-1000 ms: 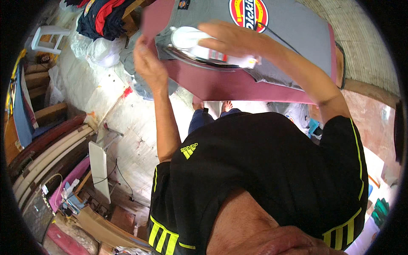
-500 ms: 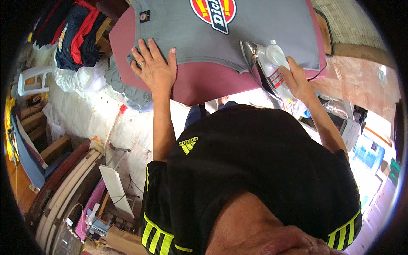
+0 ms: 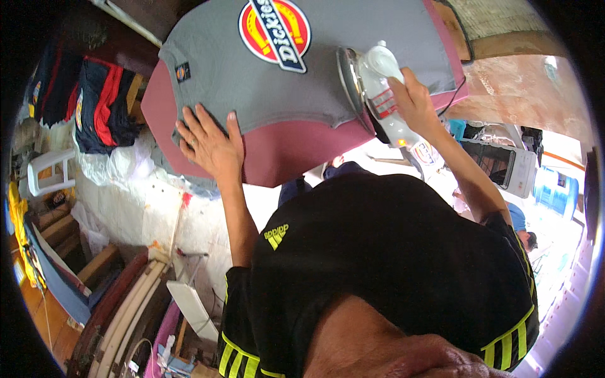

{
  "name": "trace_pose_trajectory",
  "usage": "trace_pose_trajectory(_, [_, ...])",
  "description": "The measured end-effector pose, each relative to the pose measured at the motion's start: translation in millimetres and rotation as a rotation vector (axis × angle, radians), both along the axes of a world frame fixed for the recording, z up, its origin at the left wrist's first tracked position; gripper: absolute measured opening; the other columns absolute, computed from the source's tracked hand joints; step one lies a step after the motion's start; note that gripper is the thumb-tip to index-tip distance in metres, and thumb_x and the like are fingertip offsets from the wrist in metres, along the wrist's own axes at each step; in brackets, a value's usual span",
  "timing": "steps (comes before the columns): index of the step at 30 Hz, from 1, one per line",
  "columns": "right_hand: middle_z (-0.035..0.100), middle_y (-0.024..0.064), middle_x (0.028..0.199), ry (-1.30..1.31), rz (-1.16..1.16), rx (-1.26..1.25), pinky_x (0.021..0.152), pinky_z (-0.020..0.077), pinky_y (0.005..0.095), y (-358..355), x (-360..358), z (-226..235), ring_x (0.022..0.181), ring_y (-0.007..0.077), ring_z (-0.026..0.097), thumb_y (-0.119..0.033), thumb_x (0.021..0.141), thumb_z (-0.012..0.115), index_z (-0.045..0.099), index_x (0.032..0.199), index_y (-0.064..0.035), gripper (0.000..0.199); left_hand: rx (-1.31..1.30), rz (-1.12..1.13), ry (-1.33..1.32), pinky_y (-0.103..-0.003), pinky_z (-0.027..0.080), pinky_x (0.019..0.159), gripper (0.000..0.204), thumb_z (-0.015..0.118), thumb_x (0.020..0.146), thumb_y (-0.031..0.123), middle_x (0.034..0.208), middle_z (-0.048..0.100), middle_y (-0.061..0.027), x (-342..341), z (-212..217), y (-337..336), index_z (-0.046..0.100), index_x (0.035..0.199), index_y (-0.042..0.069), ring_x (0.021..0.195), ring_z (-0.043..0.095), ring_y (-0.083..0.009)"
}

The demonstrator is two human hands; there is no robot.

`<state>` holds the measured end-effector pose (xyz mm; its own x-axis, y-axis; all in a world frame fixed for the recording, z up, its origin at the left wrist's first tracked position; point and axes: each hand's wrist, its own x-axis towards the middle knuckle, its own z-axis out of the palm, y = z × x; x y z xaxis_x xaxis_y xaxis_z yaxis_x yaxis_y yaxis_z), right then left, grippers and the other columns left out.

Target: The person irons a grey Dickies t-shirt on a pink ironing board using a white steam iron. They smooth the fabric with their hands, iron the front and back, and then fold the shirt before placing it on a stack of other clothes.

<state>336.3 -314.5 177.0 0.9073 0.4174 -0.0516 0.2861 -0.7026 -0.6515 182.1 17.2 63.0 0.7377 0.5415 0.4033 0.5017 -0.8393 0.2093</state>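
In the head view, a grey shirt [image 3: 208,88] with a round red-and-yellow emblem covers most of the maroon tabletop [image 3: 277,151], leaving a strip of cover bare along the near edge. The left hand [image 3: 211,148] lies flat by the left end of that edge, fingers spread and pressing nothing between them, their tips on the shirt. The right hand [image 3: 413,104] has its fingers wrapped round a white iron [image 3: 386,94], whose tip is over the shirt while its heel juts past the near edge; I can't tell whether the sole touches cloth. A black cord [image 3: 455,97] crosses the tabletop's near right corner. Off the left end sit folded dark-and-red clothes [image 3: 104,107], plastic bags [image 3: 120,167] and a white stool [image 3: 51,173].
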Motion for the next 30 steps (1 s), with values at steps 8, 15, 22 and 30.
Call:
trace_pose_trajectory(8, [0.056, 0.0130, 0.068, -0.131, -0.016, 0.118, 0.057, 0.0439, 0.0394, 61.8, 150.3, -24.7, 0.061, 0.0255, 0.056, -0.035, 0.099, 0.052, 0.051, 0.090, -0.0011, 0.035, 0.014, -0.264, -0.125, -0.054, 0.019, 0.113, 0.059, 0.059, 0.093, 0.040, 0.150, 0.043, -0.0131, 14.8, 20.7, -47.8, 0.049, 0.140, 0.008, 0.142, 0.032, -0.0385])
trace_pose_trajectory(15, [0.062, 0.0350, 0.112, -0.452, 0.078, -0.187, 0.094, 0.0468, 0.0519, 113.8, 323.9, -28.8, 0.106, 0.0491, 0.060, -0.045, 0.095, 0.042, 0.064, 0.115, 0.0058, 0.059, -0.138, -0.406, 0.068, -0.056, 0.019, 0.113, 0.063, 0.058, 0.092, 0.044, 0.154, 0.038, -0.0140, 53.6, 18.6, -166.4, 0.047, 0.142, 0.007, 0.143, 0.029, -0.0408])
trace_pose_trajectory(22, [0.065, 0.0282, 0.083, -0.244, 0.527, 0.065, 0.069, 0.0493, 0.0495, 36.3, 266.3, -11.3, 0.076, 0.0399, 0.065, -0.036, 0.095, 0.050, 0.061, 0.092, 0.0050, 0.043, -0.098, -0.193, 0.118, -0.055, 0.019, 0.114, 0.066, 0.055, 0.092, 0.051, 0.153, 0.038, -0.0127, 54.0, 10.1, -185.6, 0.049, 0.142, 0.008, 0.144, 0.028, -0.0394])
trace_pose_trajectory(30, [0.062, 0.0255, 0.076, -0.085, 0.786, -0.061, 0.064, 0.0474, 0.0523, -118.8, 121.3, -1.3, 0.072, 0.0461, 0.063, -0.032, 0.095, 0.057, 0.049, 0.101, -0.0023, 0.031, -0.055, -0.165, 0.119, -0.053, 0.017, 0.115, 0.064, 0.055, 0.092, 0.048, 0.153, 0.040, -0.0110, 55.2, 6.7, -194.0, 0.047, 0.143, 0.010, 0.145, 0.028, -0.0364])
